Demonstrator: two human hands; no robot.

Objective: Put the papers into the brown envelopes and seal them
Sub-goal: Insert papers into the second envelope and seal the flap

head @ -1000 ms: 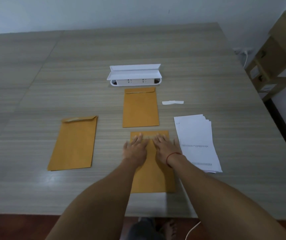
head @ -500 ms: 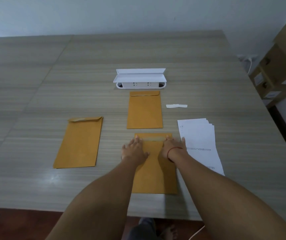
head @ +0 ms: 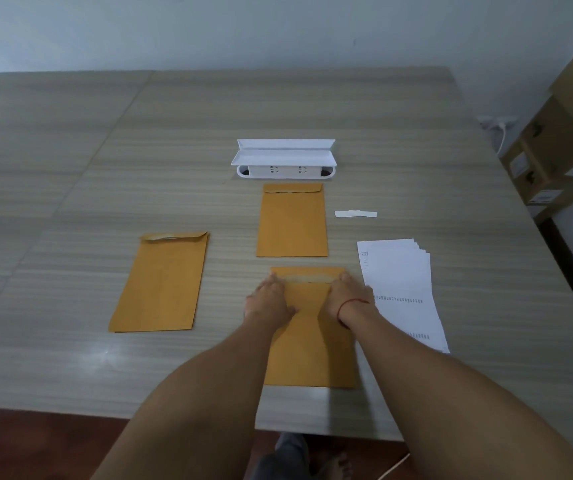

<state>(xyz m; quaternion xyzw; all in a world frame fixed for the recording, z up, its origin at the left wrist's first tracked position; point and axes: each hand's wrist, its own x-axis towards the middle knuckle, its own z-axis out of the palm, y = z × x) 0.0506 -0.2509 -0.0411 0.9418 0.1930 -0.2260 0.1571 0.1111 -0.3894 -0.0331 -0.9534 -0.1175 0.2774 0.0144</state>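
A brown envelope [head: 309, 341] lies in front of me near the table's front edge, its flap folded down at the far end. My left hand [head: 267, 299] presses flat on the flap's left end and my right hand [head: 347, 299] presses on its right end. A second brown envelope [head: 292, 223] lies just beyond, flap folded. A third brown envelope [head: 163, 285] lies to the left, its flap slightly raised. A fanned stack of white printed papers [head: 402, 292] lies to the right of my right hand.
A white socket box with an open lid [head: 285, 161] stands behind the envelopes. A small white paper strip [head: 356, 213] lies right of the middle envelope. Cardboard boxes [head: 562, 140] stand off the table's right edge [head: 506, 188]. The grey table [head: 105, 150] stretches left.
Both hands have slid apart along the flap of the near envelope, from its middle out to its two ends. The camera view has shifted slightly.
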